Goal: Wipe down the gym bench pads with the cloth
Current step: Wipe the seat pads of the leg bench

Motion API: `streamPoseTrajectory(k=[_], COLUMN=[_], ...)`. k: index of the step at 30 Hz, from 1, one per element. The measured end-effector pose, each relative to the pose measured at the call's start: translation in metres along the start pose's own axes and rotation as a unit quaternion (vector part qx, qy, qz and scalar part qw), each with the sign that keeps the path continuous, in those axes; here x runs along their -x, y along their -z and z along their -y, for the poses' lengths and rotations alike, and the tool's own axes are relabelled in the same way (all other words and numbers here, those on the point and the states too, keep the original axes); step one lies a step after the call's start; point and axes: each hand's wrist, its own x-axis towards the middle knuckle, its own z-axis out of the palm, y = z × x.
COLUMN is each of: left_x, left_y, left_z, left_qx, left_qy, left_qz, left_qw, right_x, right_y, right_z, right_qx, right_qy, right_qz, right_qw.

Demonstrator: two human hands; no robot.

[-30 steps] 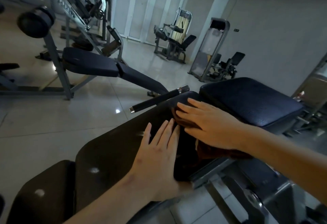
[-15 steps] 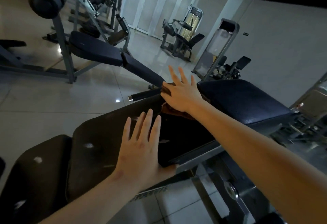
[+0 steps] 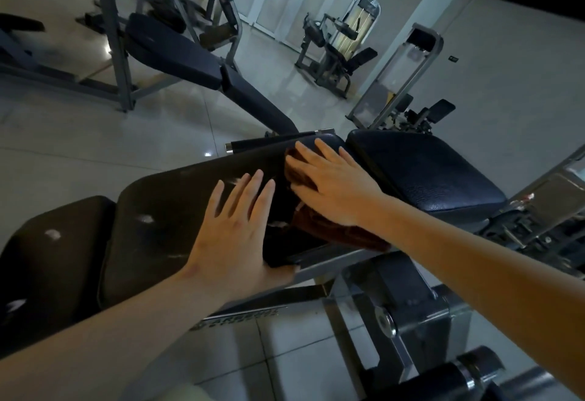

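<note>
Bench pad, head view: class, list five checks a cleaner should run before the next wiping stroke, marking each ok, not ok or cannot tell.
1. Right hand flat on the cloth: ok.
2. Left hand flat on the long pad, off the cloth: ok.
3. Cloth wholly on the pad: not ok, one end hangs over the near edge.
4. Long pad free of pale marks: not ok.
5. Seat pad already wiped: cannot tell.

head view: worn wide-angle camera | aimed forward and down | left hand point(image 3: 234, 236) and right hand point(image 3: 332, 185) are framed close, mid-picture | tiled floor point(image 3: 79, 153) is seen beyond them
</note>
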Motion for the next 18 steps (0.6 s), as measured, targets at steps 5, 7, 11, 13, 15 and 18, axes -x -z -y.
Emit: streamPoseTrajectory(k=[5,7,11,13,15,18], left_x=[-0.001,0.0,0.0,0.0,0.001,0.002], left_y=[0.002,0.003,0.003,0.002,0.0,0.0], left_z=[0.0,0.0,0.001,0.001,0.002,0.002], left_qx=[-0.008,-0.008,-0.006,-0.003,0.01,0.03], left_qy=[0.007,0.007,0.005,0.003,0.002,0.001], left_qz=[0.001,0.0,0.004,0.006,0.0,-0.02], left_qw=[1.0,1.0,1.0,1.0,1.0,0.999], right_x=[-0.074,-0.078,-0.035,0.0,0.032,0.035], right_y=[-0.001,-0.004,-0.011,-0.01,-0.007,0.001], right_z=[0.0,0.01,0.031,0.037,0.034,0.007], right_qx=[0.01,0.005,-0.017,-0.019,-0.016,-0.017], right_qy=[-0.125,-0.16,-0.083,-0.041,-0.025,-0.023], right_qz=[-0.032,-0.053,-0.069,-0.058,-0.032,-0.005], right_qw=[0.992,0.986,0.994,0.997,0.999,1.0])
